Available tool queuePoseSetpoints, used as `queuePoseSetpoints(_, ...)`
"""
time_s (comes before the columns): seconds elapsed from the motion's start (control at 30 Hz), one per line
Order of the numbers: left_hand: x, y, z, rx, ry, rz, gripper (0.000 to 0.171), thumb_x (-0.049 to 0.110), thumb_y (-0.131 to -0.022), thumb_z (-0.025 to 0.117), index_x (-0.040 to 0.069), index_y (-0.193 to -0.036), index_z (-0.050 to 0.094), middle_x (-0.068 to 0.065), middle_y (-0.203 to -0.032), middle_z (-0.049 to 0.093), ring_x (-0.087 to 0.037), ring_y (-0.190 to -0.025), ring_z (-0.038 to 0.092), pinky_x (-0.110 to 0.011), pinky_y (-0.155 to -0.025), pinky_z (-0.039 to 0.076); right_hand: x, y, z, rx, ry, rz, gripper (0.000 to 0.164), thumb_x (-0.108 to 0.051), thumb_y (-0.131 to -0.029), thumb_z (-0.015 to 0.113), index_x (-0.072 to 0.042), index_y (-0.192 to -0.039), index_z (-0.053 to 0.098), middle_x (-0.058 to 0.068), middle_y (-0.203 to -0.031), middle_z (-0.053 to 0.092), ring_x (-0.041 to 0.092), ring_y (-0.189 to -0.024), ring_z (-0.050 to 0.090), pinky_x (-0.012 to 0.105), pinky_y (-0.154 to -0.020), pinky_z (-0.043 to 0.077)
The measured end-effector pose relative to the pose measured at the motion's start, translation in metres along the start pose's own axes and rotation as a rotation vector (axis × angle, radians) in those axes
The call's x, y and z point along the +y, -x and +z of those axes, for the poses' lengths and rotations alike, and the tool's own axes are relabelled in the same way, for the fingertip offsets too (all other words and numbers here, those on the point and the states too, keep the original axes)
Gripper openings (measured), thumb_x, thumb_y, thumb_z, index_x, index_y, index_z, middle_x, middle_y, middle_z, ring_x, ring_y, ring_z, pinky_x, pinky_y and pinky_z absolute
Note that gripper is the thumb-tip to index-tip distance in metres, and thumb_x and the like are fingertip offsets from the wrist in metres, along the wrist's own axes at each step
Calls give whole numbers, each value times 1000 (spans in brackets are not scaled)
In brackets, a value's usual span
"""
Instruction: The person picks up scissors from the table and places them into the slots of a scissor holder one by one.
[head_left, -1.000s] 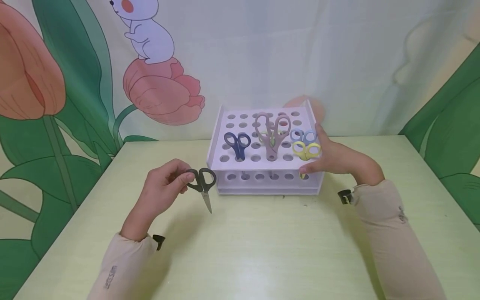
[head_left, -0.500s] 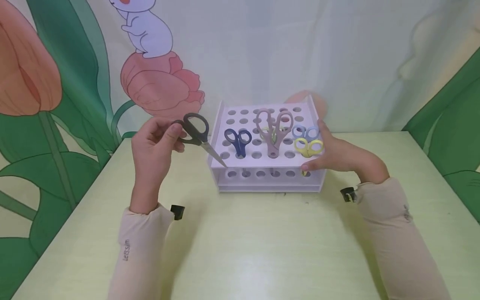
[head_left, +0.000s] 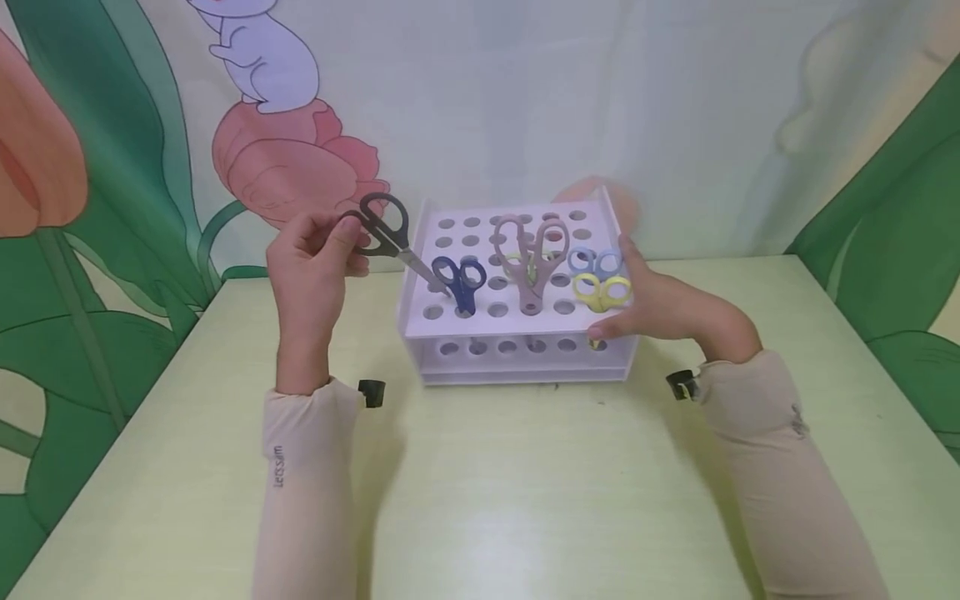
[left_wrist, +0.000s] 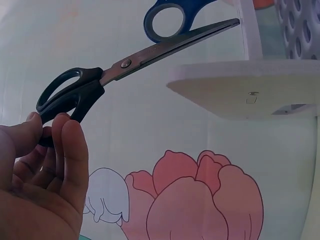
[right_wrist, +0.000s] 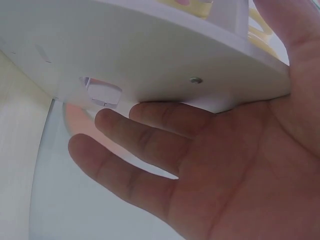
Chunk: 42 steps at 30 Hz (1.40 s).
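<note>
My left hand (head_left: 307, 262) pinches one handle loop of black-handled scissors (head_left: 385, 236) between thumb and fingers. Their blades slant down to the right over the left part of a white rack (head_left: 450, 326) with round holes. In the head view the tip overlaps the rack beside navy scissors (head_left: 467, 292). My right hand (head_left: 660, 304) holds the rack's right side, thumb at the front edge; several of its fingers (right_wrist: 145, 140) lie along the side panel in the right wrist view. Mauve scissors (head_left: 531, 287) stand mid-rack. Yellow scissors (head_left: 602, 293) and light blue ones (head_left: 595, 262) stand near my right hand.
The rack stands at the back of a pale green table (head_left: 495, 492). Behind the mauve scissors show pale green handle loops (head_left: 516, 267). A printed curtain (head_left: 480, 100) with tulips and a white animal hangs behind the table.
My left hand has risen from beside the rack's front left with the scissors, and the tip has swung right over the rack. My right hand keeps its place on the rack.
</note>
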<state>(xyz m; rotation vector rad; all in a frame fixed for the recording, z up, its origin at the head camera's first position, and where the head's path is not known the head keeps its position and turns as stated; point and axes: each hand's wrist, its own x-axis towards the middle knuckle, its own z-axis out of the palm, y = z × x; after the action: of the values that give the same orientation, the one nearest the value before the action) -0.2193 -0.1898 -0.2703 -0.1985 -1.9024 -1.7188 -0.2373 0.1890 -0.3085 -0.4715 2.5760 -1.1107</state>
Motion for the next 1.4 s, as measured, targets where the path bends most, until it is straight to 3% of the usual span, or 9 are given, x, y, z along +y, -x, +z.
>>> queuePoseSetpoints(0.27,-8,-8,13,-2,-1,-32,17,18,-96,72,6,-107,74,-11,-86,70,-19,-63,64,-25,-68,57,2,-2,0,-3,-20,22,139,-31,-80,89,-9,-156,-26,21,-124,53,32,-113,50,50,-107,32)
queuePoseSetpoints(0.5,-20,-11,32,-82,8,-80,9,13,-95,72,8,-104,72,-12,-87,69,-19,-65,62,-25,-66,57,1,0,-2,14,-45,-6,136,-24,-79,89,-9,-157,-21,19,-123,54,31,-111,52,48,-106,33)
queuePoseSetpoints(0.8,-33,-8,48,-147,-120,-106,18,13,-99,67,0,-111,68,-16,-94,70,-20,-73,64,-26,-69,57,3,-3,0,19,-82,-46,133,-18,-78,90,-9,-157,-16,18,-125,54,30,-111,53,46,-104,34)
queuePoseSetpoints(1.13,-39,-6,63,-216,-275,-128,14,15,-99,68,6,-109,71,-11,-93,72,-20,-73,66,-27,-69,56,2,-2,0,20,-65,-35,134,-18,-78,89,-9,-157,-19,20,-125,53,31,-111,51,47,-105,33)
queuePoseSetpoints(1.4,-40,-3,65,-265,-419,-116,15,19,-100,66,12,-110,74,-5,-94,73,-17,-89,64,-34,-85,50,1,-2,-1,22,-24,-3,138,-21,-79,90,-7,-156,-24,22,-125,51,33,-111,49,48,-107,31)
